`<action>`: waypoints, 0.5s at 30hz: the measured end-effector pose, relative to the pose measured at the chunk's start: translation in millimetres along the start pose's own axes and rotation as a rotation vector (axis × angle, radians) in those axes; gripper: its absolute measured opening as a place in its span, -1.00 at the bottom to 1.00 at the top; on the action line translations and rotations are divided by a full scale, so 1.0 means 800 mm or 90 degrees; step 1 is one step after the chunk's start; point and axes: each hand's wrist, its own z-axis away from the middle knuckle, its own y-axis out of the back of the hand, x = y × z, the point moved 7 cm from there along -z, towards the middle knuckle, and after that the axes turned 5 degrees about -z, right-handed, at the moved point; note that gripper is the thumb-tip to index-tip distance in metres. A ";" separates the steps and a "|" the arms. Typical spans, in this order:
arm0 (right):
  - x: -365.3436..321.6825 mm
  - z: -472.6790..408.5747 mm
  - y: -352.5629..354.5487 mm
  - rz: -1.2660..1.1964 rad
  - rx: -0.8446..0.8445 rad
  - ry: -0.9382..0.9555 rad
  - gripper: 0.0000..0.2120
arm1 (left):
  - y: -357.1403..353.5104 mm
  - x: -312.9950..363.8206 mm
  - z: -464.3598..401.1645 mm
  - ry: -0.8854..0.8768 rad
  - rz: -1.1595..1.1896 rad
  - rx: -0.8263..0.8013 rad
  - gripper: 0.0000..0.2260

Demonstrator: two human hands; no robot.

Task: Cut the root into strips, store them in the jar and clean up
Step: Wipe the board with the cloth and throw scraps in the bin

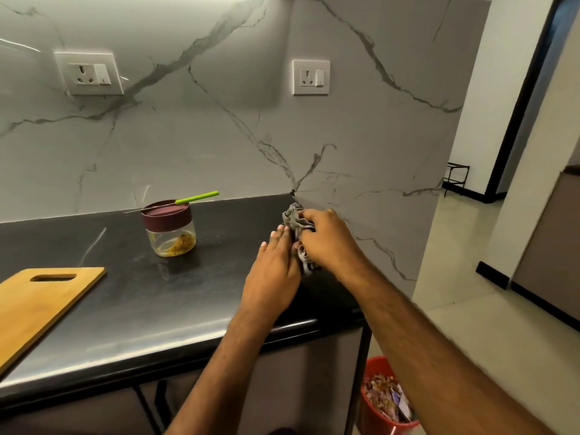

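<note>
Head view: right hand grips a crumpled grey cloth; left hand lies straight-fingered against it. The lidded clear jar of strips stands on the black counter. Bunch the cloth firmly before wiping.

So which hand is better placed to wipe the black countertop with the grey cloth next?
Probably the right hand: its curled fingers grip the crumpled grey cloth, while the left hand only touches it with straight fingers.

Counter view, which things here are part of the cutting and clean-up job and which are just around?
Job: jar with strips, knife across its lid, cutting board, grey cloth held by both hands, red bin.
Around: two wall sockets, black rack.
</note>
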 end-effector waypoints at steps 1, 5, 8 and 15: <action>-0.009 0.001 -0.011 -0.011 -0.015 0.003 -0.65 | 0.010 -0.011 0.003 0.018 -0.008 0.009 -0.53; -0.027 0.010 -0.056 -0.028 -0.086 0.005 -0.62 | 0.026 -0.054 0.015 0.085 -0.060 -0.010 -0.53; -0.021 0.022 -0.085 -0.016 -0.131 -0.018 -0.66 | 0.024 -0.081 0.030 0.141 -0.158 -0.053 -0.53; 0.020 0.035 -0.078 0.028 -0.075 -0.097 -0.80 | -0.011 -0.049 0.041 0.102 -0.259 -0.164 -0.49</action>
